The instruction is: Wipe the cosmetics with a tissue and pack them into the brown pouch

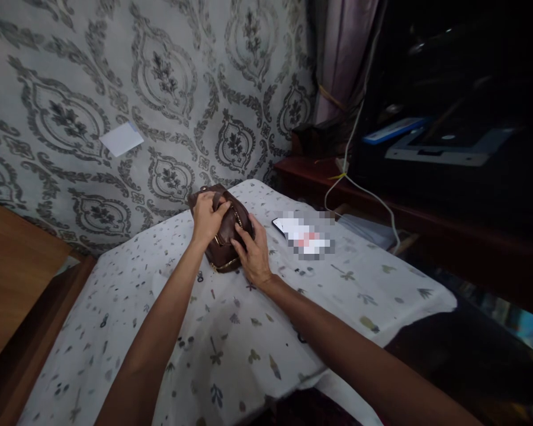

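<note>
A small brown handbag [224, 255] with gold-coloured zips sits on the patterned white sheet near the wall. My left hand [207, 218] is closed at the bag's upper left, its fingers around the handle area and the thumb reaching over the top. Part of the handle shows beside those fingers. My right hand [254, 251] grips the bag's right side, with thumb and fingers bent against the brown surface. What lies inside the bag cannot be seen.
To the right of the bag lies a phone [281, 225], its screen mostly blurred out. A white cable [373, 192] hangs by the dark red shelf [304, 170]. Wooden furniture [18, 278] borders the sheet [231, 355] on the left. A patterned wall [169, 77] rises behind.
</note>
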`<action>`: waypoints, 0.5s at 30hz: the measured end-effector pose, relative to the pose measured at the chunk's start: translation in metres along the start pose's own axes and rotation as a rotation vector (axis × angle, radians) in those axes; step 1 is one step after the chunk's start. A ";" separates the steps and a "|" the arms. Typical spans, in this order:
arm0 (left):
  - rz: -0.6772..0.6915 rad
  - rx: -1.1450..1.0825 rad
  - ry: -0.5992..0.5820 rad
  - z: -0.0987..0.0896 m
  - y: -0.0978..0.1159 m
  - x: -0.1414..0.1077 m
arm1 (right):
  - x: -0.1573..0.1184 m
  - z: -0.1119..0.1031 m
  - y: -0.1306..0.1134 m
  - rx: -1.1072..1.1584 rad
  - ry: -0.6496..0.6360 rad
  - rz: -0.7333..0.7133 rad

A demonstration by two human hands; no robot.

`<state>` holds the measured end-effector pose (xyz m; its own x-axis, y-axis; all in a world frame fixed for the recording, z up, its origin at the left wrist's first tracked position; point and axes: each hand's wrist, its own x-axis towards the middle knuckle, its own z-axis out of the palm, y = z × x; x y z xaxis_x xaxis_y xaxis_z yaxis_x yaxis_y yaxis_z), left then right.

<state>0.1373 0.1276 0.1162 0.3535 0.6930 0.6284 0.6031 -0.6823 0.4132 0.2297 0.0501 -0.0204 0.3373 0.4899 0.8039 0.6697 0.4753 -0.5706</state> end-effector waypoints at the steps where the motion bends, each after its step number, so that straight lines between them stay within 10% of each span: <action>1: 0.007 0.003 -0.009 -0.001 0.000 0.000 | 0.000 0.001 0.000 0.001 0.008 -0.004; 15: 0.102 -0.087 -0.131 -0.010 0.007 -0.007 | 0.001 -0.003 -0.003 -0.057 0.002 -0.028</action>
<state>0.1325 0.1157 0.1216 0.5034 0.6398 0.5808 0.4971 -0.7642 0.4110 0.2302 0.0472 -0.0178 0.3189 0.4757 0.8198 0.7157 0.4462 -0.5373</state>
